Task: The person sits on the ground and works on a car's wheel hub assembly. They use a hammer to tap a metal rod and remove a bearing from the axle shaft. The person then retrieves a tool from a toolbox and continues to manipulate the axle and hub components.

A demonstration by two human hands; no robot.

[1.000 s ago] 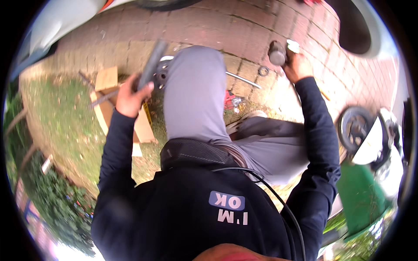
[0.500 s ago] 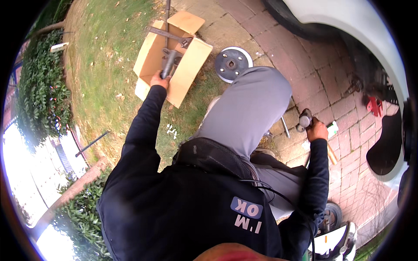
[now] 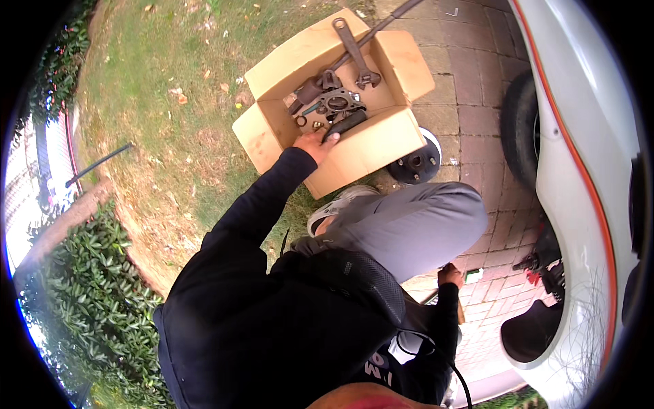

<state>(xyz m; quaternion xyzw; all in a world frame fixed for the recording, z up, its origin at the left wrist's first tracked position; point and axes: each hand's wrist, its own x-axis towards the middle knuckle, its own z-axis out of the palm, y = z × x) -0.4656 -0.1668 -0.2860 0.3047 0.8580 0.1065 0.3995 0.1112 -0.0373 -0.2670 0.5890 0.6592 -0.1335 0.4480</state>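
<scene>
My left hand (image 3: 316,146) is inside the open cardboard box (image 3: 364,155), closed on a dark metal cylinder (image 3: 347,123) near its lower wall. The box also holds an adjustable wrench (image 3: 354,51), a long bar (image 3: 390,18), a metal plate with holes (image 3: 338,103) and several small parts. My right hand (image 3: 449,275) is low beside my grey-clad knee (image 3: 436,211), fingers closed; what it grips is hidden or too small to name. A black hub disc (image 3: 415,165) lies just right of the box, partly behind it.
Grass (image 3: 163,88) lies on the left, with a bar (image 3: 99,163) and shrubs (image 3: 82,293). A brick pavement (image 3: 470,102) runs beside a white vehicle body (image 3: 586,102) with an orange stripe, a tyre (image 3: 518,133) and dark parts (image 3: 545,252) beneath.
The view has swung toward the box. My left hand, with the dark cylinder, has gone down into the box. My right hand's hammer, seen earlier, is now hidden.
</scene>
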